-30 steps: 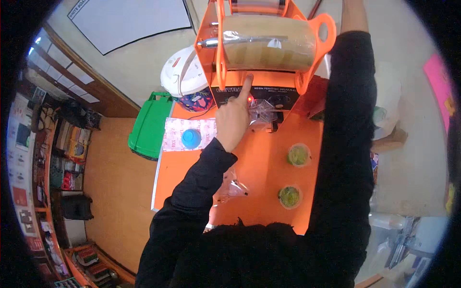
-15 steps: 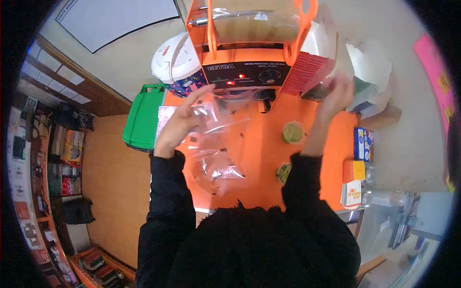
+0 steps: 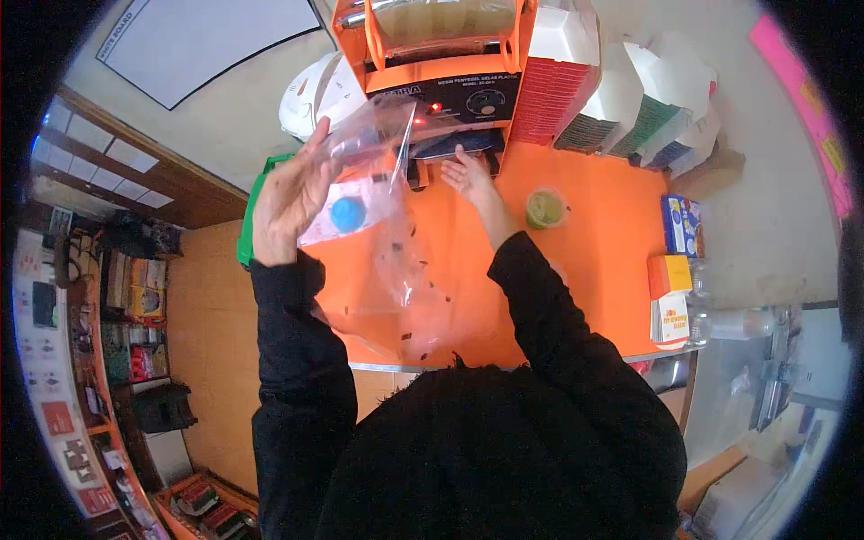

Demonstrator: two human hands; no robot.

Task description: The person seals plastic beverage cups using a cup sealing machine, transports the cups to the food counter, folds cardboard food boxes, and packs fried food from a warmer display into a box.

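Observation:
My left hand [image 3: 292, 200] is raised left of the orange cup sealing machine [image 3: 441, 85], gripping the upper edge of a long clear plastic film [image 3: 391, 180]. The film hangs down across the orange table and carries small dark marks. My right hand [image 3: 472, 183] is open, fingers spread, just in front of the machine's lower opening, right of the film. A clear cup of green stuff [image 3: 545, 208] stands to the right of that hand. Behind the film, a round blue thing [image 3: 347, 214] lies on a pale printed sheet [image 3: 322, 234].
Stacks of red paper boxes [image 3: 546, 101] and green ones [image 3: 643, 117] stand right of the machine. A white-lidded appliance [image 3: 310, 94] and a green bin [image 3: 252, 216] are at the left. Blue packets [image 3: 681, 225] and cards [image 3: 670, 317] line the table's right edge.
My right hand has swung left from beside the boxes to the machine's front. My left hand has shifted left and up, stretching out the film. A second cup has gone out of sight.

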